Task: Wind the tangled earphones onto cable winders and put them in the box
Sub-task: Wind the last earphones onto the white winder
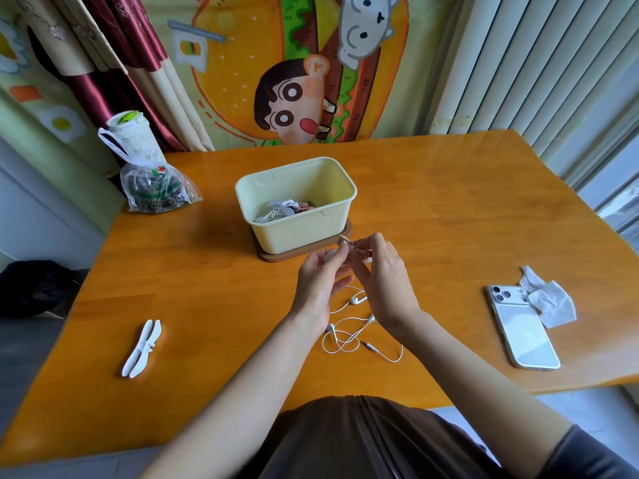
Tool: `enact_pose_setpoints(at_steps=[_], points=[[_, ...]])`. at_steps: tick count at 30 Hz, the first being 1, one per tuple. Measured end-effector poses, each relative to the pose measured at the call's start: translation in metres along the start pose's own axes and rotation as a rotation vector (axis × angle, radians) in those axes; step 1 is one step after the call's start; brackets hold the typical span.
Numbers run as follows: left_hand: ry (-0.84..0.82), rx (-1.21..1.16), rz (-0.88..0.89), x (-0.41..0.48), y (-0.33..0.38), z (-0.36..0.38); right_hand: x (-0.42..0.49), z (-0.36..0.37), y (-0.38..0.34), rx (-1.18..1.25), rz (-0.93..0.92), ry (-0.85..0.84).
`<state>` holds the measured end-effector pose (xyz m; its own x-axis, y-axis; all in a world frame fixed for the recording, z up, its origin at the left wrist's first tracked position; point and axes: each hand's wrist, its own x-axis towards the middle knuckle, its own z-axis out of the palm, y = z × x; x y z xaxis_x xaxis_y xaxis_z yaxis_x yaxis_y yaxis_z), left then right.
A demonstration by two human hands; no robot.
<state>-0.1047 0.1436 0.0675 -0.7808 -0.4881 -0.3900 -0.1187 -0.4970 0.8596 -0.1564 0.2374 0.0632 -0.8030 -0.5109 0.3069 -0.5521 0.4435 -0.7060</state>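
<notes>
Pinching what looked like a pink winder at frame centre, your left hand and right hand left the earphones mostly loose below; the box above held others.

Soft daylight from the right; table glare, edges bent, hands slightly blurred.

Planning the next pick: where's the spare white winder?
Head view: the white cable winder lies on the left of the table, left of the left hand, nearer the person than the yellow box.
</notes>
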Motion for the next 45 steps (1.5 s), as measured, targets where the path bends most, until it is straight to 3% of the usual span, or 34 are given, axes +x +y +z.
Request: enact_pose_setpoints(at_steps=[4,12,19,24,28,34,40,45], points=[[0.06,-0.065,0.128,0.0,0.005,-0.002,0.002,-0.003,-0.004,0.082,-0.022,0.001],[0.051,0.193,0.248,-0.001,0.004,-0.003,0.006,-0.019,0.003,-0.064,-0.068,0.001],[0.0,0.125,0.235,-0.002,0.013,-0.001,0.016,-0.033,-0.002,-0.043,-0.051,-0.019],[-0.041,-0.046,0.145,-0.002,0.017,-0.003,0.018,-0.041,-0.001,-0.102,-0.281,-0.068],[-0.012,-0.143,0.072,-0.001,0.018,-0.002,0.017,-0.041,-0.003,-0.119,-0.341,-0.037],[-0.013,-0.143,0.047,-0.006,0.018,0.003,0.015,-0.037,-0.006,-0.037,-0.289,-0.006],[-0.057,-0.078,0.032,-0.007,0.021,0.0,0.012,-0.032,-0.008,0.219,0.013,-0.011],[-0.093,-0.1,0.081,-0.009,0.026,0.002,0.015,-0.035,-0.015,0.229,0.031,-0.002]])
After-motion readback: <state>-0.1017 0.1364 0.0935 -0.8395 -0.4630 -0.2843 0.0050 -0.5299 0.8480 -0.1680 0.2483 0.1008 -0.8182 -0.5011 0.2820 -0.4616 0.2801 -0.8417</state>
